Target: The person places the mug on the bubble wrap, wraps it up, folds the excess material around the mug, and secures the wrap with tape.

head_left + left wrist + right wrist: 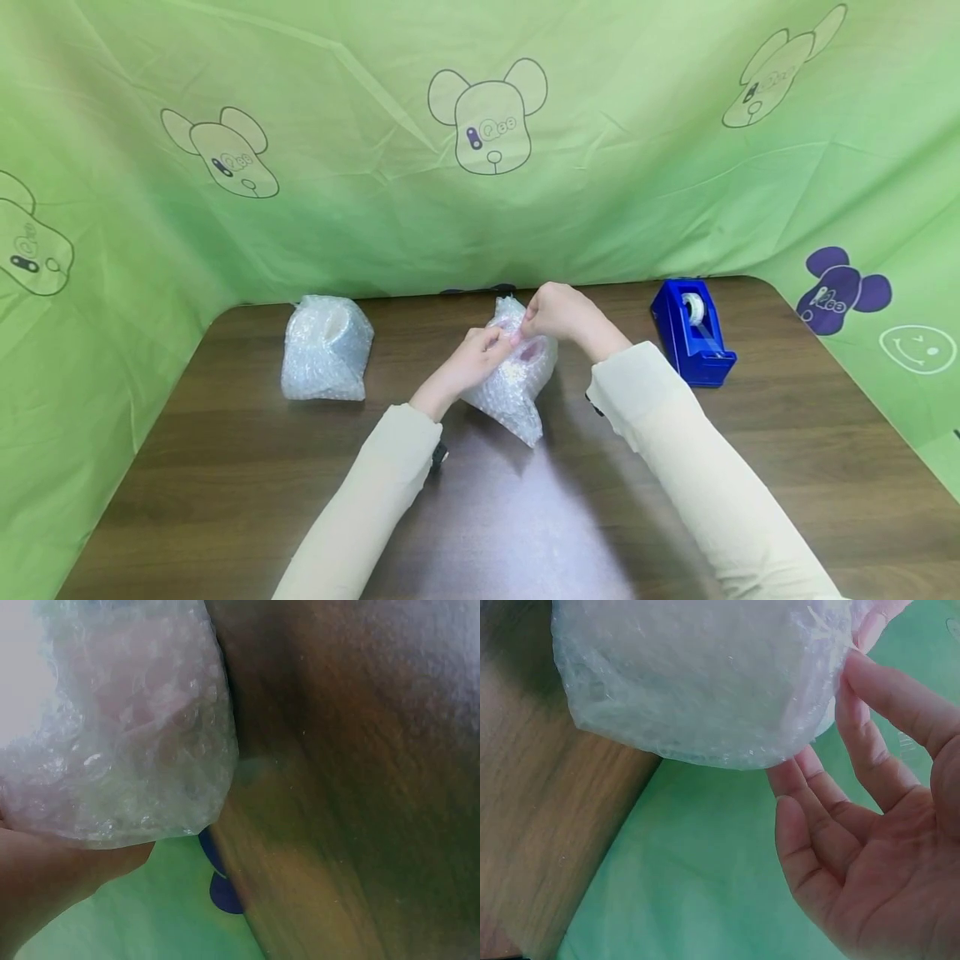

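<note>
A bubble-wrapped package (517, 404) with something pinkish showing through stands at the back middle of the table. My left hand (474, 360) holds it from the left, thumb and fingers at its upper part. From the right my right hand (564, 315) pinches the upper edge of the wrap between thumb and index finger, close to the left fingertips. The right wrist view shows the other right fingers (810, 847) loosely bent below the package (697, 690). In the left wrist view the wrap (157, 750) hides most of the left hand (60, 885).
Another bubble-wrapped package (327, 350) stands at the back left of the brown wooden table (247, 492). At the back right is a blue tape dispenser (693, 342) with a roll of clear tape. A green printed cloth (360, 167) rises behind the table and along its sides.
</note>
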Available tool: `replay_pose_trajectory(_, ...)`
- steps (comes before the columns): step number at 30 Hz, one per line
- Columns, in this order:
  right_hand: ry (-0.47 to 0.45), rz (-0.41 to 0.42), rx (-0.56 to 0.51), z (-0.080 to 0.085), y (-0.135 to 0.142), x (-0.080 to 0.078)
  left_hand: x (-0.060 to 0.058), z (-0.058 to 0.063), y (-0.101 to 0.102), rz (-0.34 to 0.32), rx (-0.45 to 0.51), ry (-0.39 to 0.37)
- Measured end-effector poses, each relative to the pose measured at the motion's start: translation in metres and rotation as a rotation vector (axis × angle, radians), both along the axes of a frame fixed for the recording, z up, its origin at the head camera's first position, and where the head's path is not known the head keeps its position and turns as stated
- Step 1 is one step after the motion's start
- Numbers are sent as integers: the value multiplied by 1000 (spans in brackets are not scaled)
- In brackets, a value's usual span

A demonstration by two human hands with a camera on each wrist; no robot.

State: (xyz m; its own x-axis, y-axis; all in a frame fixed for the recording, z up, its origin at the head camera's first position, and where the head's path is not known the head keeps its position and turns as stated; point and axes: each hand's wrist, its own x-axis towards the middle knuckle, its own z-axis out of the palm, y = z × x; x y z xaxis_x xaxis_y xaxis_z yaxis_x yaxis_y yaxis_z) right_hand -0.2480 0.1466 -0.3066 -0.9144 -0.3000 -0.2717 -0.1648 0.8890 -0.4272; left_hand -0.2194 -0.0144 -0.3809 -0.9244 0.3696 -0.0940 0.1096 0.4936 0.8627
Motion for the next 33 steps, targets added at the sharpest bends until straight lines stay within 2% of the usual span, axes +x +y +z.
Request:
replay_pose_trajectory(10,-11,-21,-121,-9,10,-1,-1,3,0,-13,-41,-33)
replay_pose_trajectory(15,-25,-32,-189,-13,17,-3,0,3,1,-15,-46,-16)
replay_pose_trajectory(19,-40,-40,-222,-16,20,-5,0,3,2,20,-50,-10)
replay_pose_trajectory(22,-32,-64,-245,-17,20,-4,2,4,5,83,-111,66)
replay_pose_trajectory(26,-25,-119,-267,-19,19,-2,7,7,7,146,-242,243)
replay_pose_trajectory(29,-23,-154,-288,-21,17,0,9,10,8,142,-309,341)
replay_pose_trajectory(33,-3,-187,-361,-28,17,2,11,13,8,121,-363,375)
